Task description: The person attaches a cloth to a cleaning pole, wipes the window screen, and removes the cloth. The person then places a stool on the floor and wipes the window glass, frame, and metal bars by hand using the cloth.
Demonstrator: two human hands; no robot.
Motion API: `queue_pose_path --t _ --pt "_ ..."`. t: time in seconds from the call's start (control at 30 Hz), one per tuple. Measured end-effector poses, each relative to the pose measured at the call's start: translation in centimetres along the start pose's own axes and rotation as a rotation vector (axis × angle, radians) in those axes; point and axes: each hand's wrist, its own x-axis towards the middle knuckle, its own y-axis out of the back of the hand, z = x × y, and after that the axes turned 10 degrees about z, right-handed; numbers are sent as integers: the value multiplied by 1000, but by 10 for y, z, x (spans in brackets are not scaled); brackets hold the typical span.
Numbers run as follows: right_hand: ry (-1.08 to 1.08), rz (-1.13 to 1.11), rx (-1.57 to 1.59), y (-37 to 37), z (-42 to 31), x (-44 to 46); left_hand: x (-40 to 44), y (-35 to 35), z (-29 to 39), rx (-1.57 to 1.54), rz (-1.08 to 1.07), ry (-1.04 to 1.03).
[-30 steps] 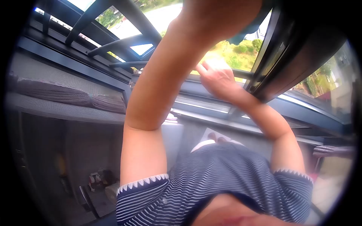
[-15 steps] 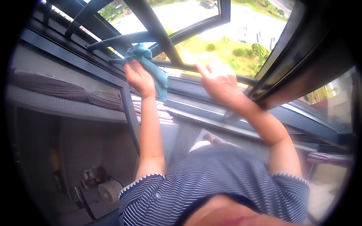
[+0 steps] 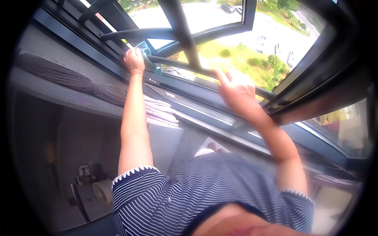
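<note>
My left hand point(image 3: 134, 61) is closed on a teal cloth point(image 3: 145, 50), at the left end of a dark horizontal rail point(image 3: 173, 63) across the window opening. Part of the cloth hangs down over the frame beside the rail. Further right, my right hand point(image 3: 238, 91) is closed over the same rail, its fingertips washed out by bright light. A dark upright bar point(image 3: 185, 33) meets the rail between my two hands.
An open window sash point(image 3: 246, 15) juts outward above a sunlit lawn and parked cars. To the right stands a dark window frame point(image 3: 307, 84). Folded pale fabric point(image 3: 161, 112) lies below my left forearm, near a gathered grey curtain point(image 3: 59, 74).
My left hand has moved left and slightly up with the cloth, onto the rail's end by the frame. My right hand stays on the rail; the camera view has shifted slightly.
</note>
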Motion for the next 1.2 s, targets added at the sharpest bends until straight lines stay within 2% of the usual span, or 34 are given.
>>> queue_pose_path --t 0.03,0.17,0.3,0.37,0.6,0.77,0.87,1.2 --pt "-3 -2 -4 1 -1 0 4 -2 -17 65 -112 68" --pt "-11 3 -44 -2 -2 0 9 -6 -20 123 -191 227" --pt "-11 -62 -77 -1 -3 0 4 -2 4 47 -145 170" --pt "0 -37 -69 -2 -2 0 -3 3 33 -15 -60 130" --pt "7 -39 -57 -1 1 -1 -26 28 127 -162 15 100" --pt "15 28 -59 -3 1 -1 -28 24 126 -156 45 70" --pt "10 -58 -75 1 -2 1 -28 23 123 -156 55 69" --pt "4 -64 -74 1 -2 2 -27 22 125 -137 106 43"
